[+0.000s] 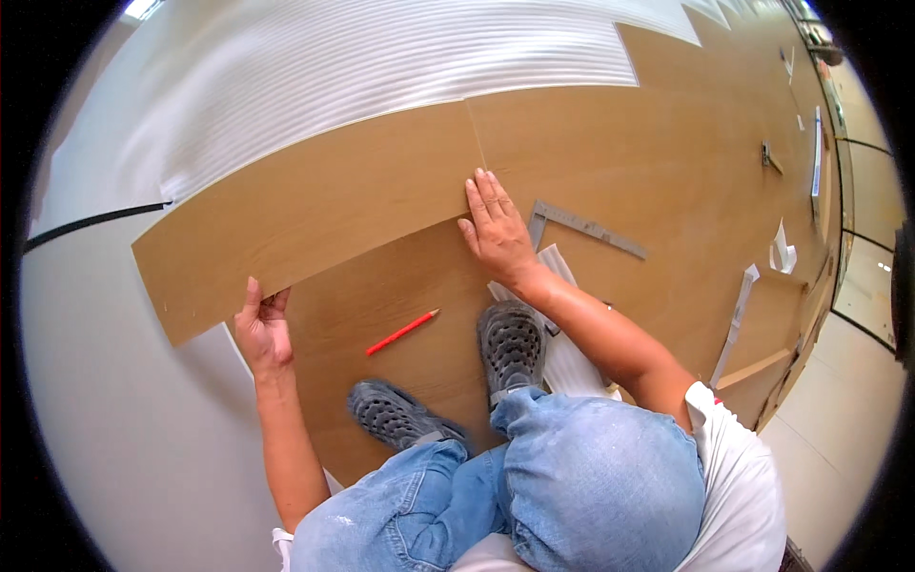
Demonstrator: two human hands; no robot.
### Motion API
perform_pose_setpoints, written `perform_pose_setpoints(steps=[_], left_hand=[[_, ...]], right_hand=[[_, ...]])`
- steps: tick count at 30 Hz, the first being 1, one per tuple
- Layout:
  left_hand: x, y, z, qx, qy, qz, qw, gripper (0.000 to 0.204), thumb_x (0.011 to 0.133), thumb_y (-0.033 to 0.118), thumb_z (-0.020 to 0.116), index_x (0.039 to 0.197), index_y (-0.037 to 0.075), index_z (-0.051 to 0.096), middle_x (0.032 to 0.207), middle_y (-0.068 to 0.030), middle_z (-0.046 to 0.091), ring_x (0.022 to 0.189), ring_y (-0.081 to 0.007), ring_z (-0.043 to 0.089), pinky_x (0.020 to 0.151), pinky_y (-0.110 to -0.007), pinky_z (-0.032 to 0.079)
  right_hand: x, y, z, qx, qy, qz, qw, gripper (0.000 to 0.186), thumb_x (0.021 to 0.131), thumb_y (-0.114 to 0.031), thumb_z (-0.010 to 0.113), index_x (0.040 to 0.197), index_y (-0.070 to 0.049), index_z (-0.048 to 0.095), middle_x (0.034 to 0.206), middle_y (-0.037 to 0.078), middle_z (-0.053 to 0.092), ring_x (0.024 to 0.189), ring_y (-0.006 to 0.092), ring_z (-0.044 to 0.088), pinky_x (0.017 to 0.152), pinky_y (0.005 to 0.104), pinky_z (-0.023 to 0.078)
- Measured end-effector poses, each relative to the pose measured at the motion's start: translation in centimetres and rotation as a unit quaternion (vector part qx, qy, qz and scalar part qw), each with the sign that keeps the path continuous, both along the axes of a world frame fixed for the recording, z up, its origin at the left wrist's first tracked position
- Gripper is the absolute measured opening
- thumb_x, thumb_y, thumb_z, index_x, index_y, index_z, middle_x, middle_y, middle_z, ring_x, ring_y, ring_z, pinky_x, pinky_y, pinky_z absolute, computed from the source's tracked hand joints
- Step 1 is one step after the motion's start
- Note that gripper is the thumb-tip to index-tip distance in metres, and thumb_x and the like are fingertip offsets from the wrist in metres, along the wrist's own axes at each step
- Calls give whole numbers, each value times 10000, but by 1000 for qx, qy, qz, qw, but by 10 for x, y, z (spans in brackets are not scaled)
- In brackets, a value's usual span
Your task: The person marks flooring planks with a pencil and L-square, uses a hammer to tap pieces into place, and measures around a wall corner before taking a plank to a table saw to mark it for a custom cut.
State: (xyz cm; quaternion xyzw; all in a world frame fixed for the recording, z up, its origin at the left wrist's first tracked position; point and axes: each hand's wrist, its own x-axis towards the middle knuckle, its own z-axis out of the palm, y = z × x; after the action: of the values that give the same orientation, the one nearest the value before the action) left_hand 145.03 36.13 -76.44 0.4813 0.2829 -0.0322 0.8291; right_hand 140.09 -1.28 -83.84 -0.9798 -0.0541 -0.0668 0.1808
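Observation:
A wood-look floor plank (315,200) lies slanting across the middle. Its right end meets a thin seam with the laid flooring (610,143). My left hand (264,334) grips the plank's near edge toward its left end, palm turned up, with fingertips partly hidden at the edge. My right hand (500,234) rests flat with fingers stretched out at the seam by the plank's near right corner. A red pencil (403,332) lies on the boards between my arms. Just right of my right hand is a metal carpenter's square (599,232).
Ribbed white foam underlay (410,57) spreads beyond the plank. My dark perforated shoes (513,348) stand on the boards. A hammer (774,160), a flat metal bar (734,324) and a white scrap (782,250) lie to the right. Pale floor (124,381) borders the left.

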Motion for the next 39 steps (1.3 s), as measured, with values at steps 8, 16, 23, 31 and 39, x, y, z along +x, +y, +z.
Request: perform_pose_setpoints(steps=[8, 16, 23, 31, 39], left_hand=[[2, 15, -24, -14, -18, -17, 1000, 325, 1003, 113, 631, 1306, 3, 588, 1248, -120, 672, 1137, -258, 665, 990, -449, 591], [7, 12, -24, -12, -2, -9, 1000, 306, 1012, 125, 625, 1286, -9, 598, 1236, -122, 672, 1105, -261, 659, 973, -435, 589], [13, 16, -28, -16, 1, -3, 1000, 312, 1007, 108, 624, 1292, -13, 591, 1245, -118, 669, 1113, -259, 662, 973, -432, 598], [13, 9, -24, 6, -16, -32, 999, 410, 1004, 85, 614, 1399, 54, 510, 1358, -111, 604, 1221, -273, 620, 1022, -472, 579], [9, 12, -42, 13, 23, -7, 1000, 246, 979, 135, 682, 1176, -11, 662, 1149, -104, 691, 1055, -253, 658, 941, -455, 533]], right_hand=[[1, 5, -3, 8, 21, -9, 1000, 606, 967, -253, 598, 1464, 62, 451, 1566, 253, 385, 1477, 386, 340, 1228, 454, 277], [3, 4, -3, -4, 21, -12, 1000, 626, 961, -258, 603, 1476, 57, 436, 1566, 252, 385, 1478, 384, 341, 1231, 463, 271], [4, 7, -5, 2, 25, -19, 1000, 641, 958, -260, 606, 1486, 54, 423, 1574, 248, 376, 1484, 382, 333, 1233, 469, 263], [2, -3, -7, -10, 34, -15, 999, 672, 947, -268, 616, 1495, 58, 405, 1590, 252, 347, 1493, 378, 321, 1238, 467, 253], [6, -3, -19, -29, 18, 26, 999, 772, 919, -312, 687, 1547, -7, 358, 1629, 204, 313, 1530, 348, 266, 1252, 490, 203]])
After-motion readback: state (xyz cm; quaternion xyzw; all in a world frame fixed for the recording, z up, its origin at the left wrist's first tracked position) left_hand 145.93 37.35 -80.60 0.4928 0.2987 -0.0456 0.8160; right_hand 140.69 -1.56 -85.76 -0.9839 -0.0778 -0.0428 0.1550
